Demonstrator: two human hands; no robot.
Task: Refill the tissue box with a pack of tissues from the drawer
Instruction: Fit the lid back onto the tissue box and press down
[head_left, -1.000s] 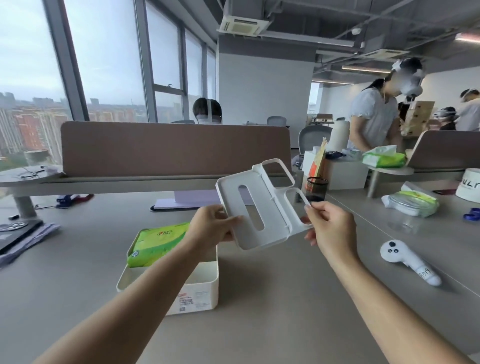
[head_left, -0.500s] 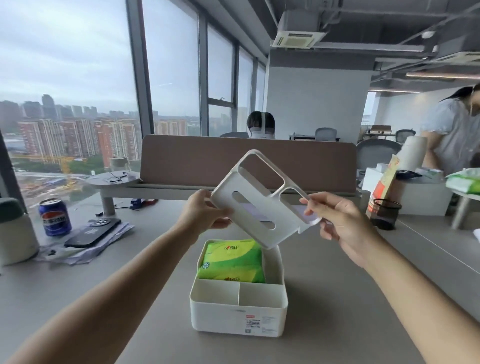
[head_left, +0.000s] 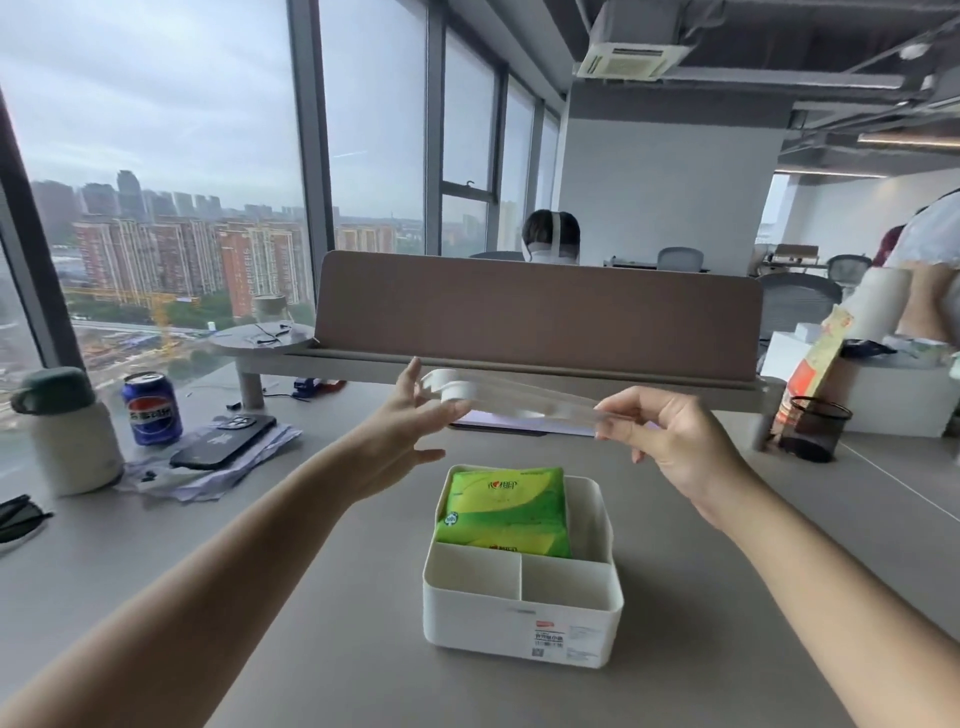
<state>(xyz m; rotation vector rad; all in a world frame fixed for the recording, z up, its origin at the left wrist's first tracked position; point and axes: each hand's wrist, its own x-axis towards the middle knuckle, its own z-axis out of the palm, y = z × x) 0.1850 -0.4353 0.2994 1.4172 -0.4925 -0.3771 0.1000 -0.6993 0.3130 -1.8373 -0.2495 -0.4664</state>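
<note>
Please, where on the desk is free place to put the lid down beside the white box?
Bare desk lies left of the tissue box, under the left forearm, and right of it, toward the black mesh cup. The far left is crowded: phone on papers, cola can, flask.

Tissue box (head_left: 522, 618) on desk (head_left: 322, 597): tissue pack (head_left: 503, 512) in its rear compartment, lid (head_left: 511, 400) above, can (head_left: 151, 408) and phone (head_left: 223, 441) far left, mesh cup (head_left: 814, 428) right-rear.
</note>
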